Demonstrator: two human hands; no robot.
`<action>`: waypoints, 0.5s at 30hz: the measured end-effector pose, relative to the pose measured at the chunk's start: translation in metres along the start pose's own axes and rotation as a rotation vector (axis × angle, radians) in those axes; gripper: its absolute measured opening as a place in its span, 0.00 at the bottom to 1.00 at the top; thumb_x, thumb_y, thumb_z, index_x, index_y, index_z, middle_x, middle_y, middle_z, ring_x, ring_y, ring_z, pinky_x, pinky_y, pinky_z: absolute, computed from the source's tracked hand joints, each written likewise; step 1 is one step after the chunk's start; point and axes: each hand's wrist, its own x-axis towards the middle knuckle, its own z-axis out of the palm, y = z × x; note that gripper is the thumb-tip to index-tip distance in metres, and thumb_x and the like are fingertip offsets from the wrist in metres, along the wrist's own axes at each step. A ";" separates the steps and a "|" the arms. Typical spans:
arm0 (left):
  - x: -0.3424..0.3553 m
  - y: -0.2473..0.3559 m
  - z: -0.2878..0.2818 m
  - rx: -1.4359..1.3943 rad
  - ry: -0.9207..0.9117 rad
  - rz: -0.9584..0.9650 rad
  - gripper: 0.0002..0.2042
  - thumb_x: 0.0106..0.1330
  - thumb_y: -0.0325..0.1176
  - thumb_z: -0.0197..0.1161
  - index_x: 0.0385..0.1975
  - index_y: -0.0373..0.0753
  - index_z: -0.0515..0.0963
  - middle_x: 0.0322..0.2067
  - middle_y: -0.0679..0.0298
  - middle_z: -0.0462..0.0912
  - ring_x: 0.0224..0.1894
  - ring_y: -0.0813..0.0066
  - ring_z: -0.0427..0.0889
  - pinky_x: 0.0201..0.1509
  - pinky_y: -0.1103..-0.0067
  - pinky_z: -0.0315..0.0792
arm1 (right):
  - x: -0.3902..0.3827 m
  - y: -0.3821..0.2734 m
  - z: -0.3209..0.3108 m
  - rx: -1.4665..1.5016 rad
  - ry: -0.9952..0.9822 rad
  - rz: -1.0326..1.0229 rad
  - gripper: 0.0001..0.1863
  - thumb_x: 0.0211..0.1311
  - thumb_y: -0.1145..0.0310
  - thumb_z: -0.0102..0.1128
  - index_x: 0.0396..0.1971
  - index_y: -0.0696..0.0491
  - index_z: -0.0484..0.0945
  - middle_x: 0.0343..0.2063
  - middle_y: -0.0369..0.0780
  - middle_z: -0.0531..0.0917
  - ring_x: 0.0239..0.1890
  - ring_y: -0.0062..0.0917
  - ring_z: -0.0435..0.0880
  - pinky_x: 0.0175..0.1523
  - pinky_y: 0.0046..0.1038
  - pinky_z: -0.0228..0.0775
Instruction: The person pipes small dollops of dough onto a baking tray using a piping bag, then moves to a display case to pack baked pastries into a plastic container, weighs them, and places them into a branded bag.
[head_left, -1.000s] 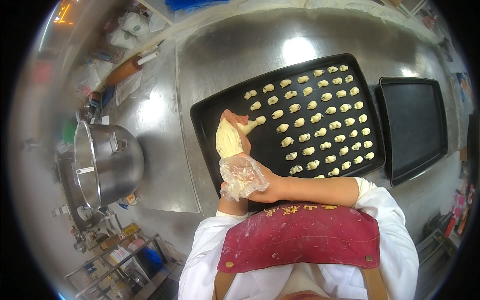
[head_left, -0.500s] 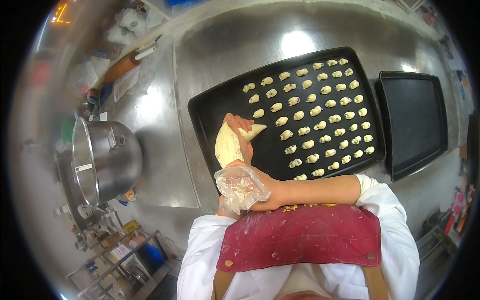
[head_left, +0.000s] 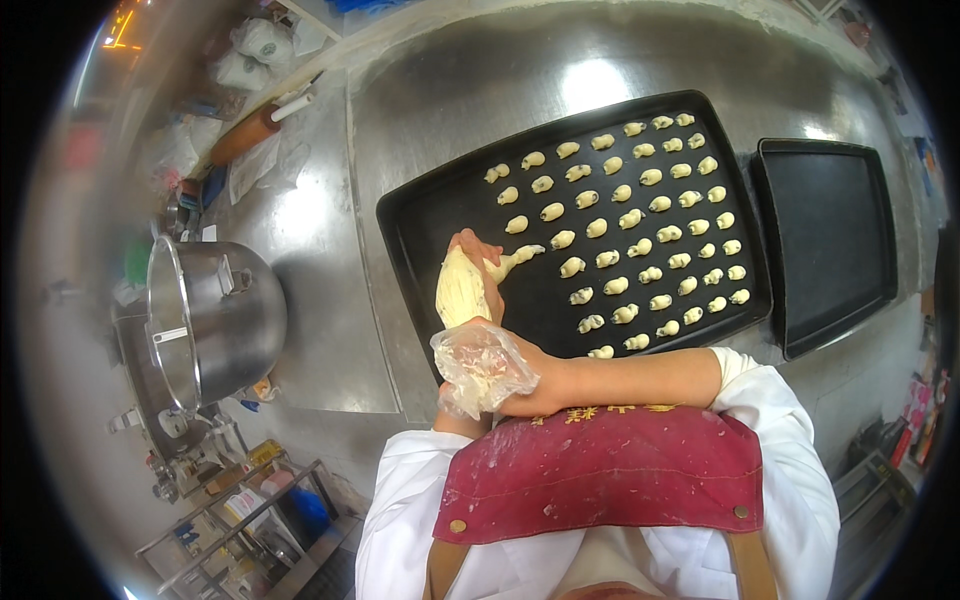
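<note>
A clear piping bag [head_left: 461, 290] full of pale cream batter with dark flecks lies slanted over the left part of a large black baking tray [head_left: 425, 215]. My right hand [head_left: 517, 378] is closed around the bag's upper part, where the twisted plastic end sticks out. Farther off, my left hand [head_left: 483, 262] wraps the bag close to its tip, its forearm passing under my right hand. At the tip a small batter blob [head_left: 531, 251] touches the tray. Rows of small piped batter mounds [head_left: 596, 228] cover the tray's middle and right.
To the right stands a second, smaller black tray [head_left: 830, 250]. A steel mixing bowl [head_left: 225, 320] lies tipped at the left, beside the steel table [head_left: 325, 330]. A rolling pin [head_left: 245, 135] and plastic bags [head_left: 262, 45] sit at the back left. Below left is a metal shelf rack [head_left: 250, 530].
A small batter blob has come out at the bag's tip onto the tray. The bag and both hands have shifted slightly; my grip is the same.
</note>
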 end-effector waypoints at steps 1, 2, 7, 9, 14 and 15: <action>-0.001 0.002 -0.002 -0.047 -0.026 0.062 0.14 0.69 0.40 0.50 0.23 0.41 0.64 0.17 0.67 0.64 0.27 0.75 0.69 0.47 0.73 0.68 | -0.001 -0.006 0.000 0.037 0.012 -0.036 0.15 0.49 0.67 0.58 0.40 0.51 0.74 0.41 0.42 0.72 0.45 0.38 0.66 0.51 0.36 0.59; -0.003 0.003 -0.004 -0.099 -0.051 0.113 0.12 0.69 0.39 0.51 0.25 0.41 0.65 0.18 0.67 0.65 0.28 0.74 0.70 0.48 0.73 0.67 | -0.002 -0.013 0.001 0.074 0.025 -0.072 0.15 0.50 0.67 0.58 0.40 0.50 0.74 0.41 0.42 0.72 0.45 0.38 0.66 0.51 0.36 0.59; -0.014 0.006 -0.015 -0.292 -0.079 0.169 0.11 0.68 0.39 0.51 0.26 0.40 0.65 0.27 0.62 0.71 0.32 0.72 0.72 0.54 0.70 0.67 | -0.005 -0.037 0.005 0.111 -0.060 -0.211 0.15 0.53 0.65 0.59 0.42 0.48 0.74 0.43 0.40 0.73 0.47 0.37 0.67 0.54 0.35 0.59; -0.019 0.001 -0.016 -0.327 -0.148 0.124 0.14 0.68 0.43 0.52 0.23 0.42 0.64 0.23 0.63 0.70 0.30 0.74 0.71 0.53 0.68 0.67 | -0.005 -0.036 0.007 0.114 -0.028 -0.240 0.16 0.52 0.65 0.59 0.43 0.49 0.74 0.45 0.40 0.72 0.49 0.37 0.66 0.55 0.35 0.59; -0.027 -0.018 -0.008 -0.366 -0.250 0.062 0.19 0.69 0.47 0.49 0.17 0.44 0.62 0.15 0.67 0.66 0.24 0.76 0.69 0.50 0.67 0.67 | -0.014 -0.027 0.013 0.076 -0.013 -0.146 0.18 0.50 0.65 0.59 0.42 0.51 0.72 0.43 0.41 0.72 0.48 0.37 0.65 0.53 0.35 0.60; -0.027 -0.020 -0.006 -0.356 -0.254 0.068 0.19 0.69 0.47 0.48 0.17 0.44 0.62 0.14 0.67 0.66 0.24 0.76 0.68 0.50 0.67 0.67 | -0.015 -0.027 0.014 0.070 -0.012 -0.118 0.18 0.50 0.65 0.59 0.42 0.51 0.72 0.43 0.42 0.72 0.47 0.37 0.65 0.52 0.35 0.60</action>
